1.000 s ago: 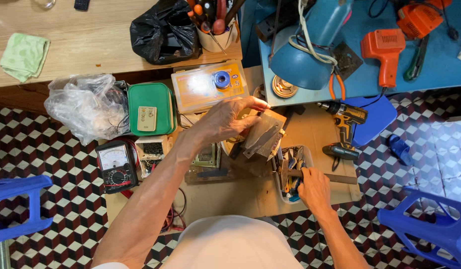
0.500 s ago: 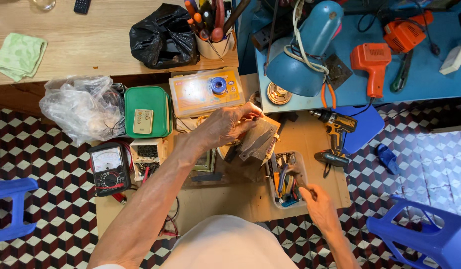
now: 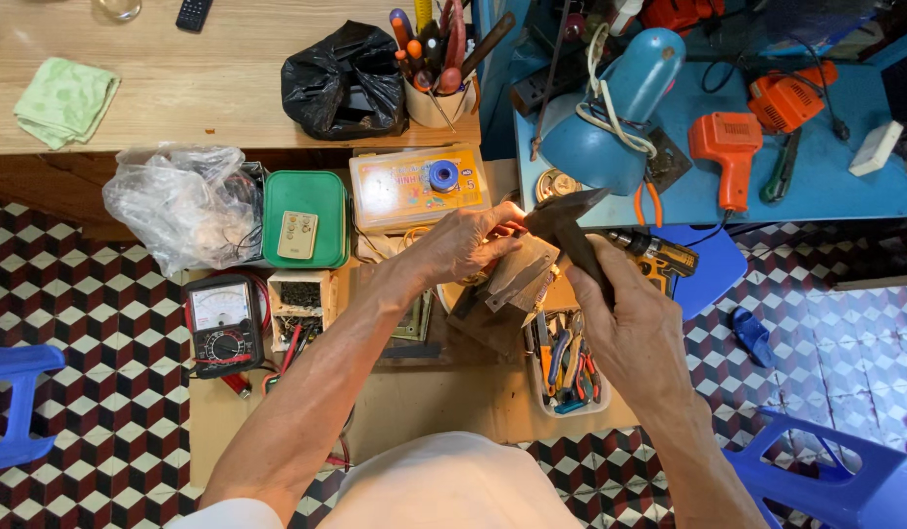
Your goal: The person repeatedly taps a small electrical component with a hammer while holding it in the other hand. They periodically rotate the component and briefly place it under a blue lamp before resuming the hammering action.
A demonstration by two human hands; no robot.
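We see the left hand [image 3: 463, 245] closed around the upper end of a stack of grey wooden blocks [image 3: 512, 284], steadying it at the centre of the low work board [image 3: 443, 402]. The right hand [image 3: 635, 328] is wrapped tight on the dark handle of a hammer [image 3: 566, 220], whose head sits just above the blocks at about one o'clock from them, close to the left fingertips. We cannot tell whether a nail or pin is pinched there; the fingers hide that spot.

By our reading the work is in its middle: the blocks are gathered and gripped and the hammer is up, but nothing shows them joined yet, so the striking looks to be what remains.

At five o'clock from the blocks lies a white tray of pliers [image 3: 566, 367]. At nine o'clock stand a small box of screws [image 3: 298, 306] and an analogue multimeter [image 3: 223, 323]. At eleven o'clock rests a green case [image 3: 306, 217], at two o'clock a cordless drill [image 3: 659, 257], and at one o'clock a blue desk lamp [image 3: 620, 108].
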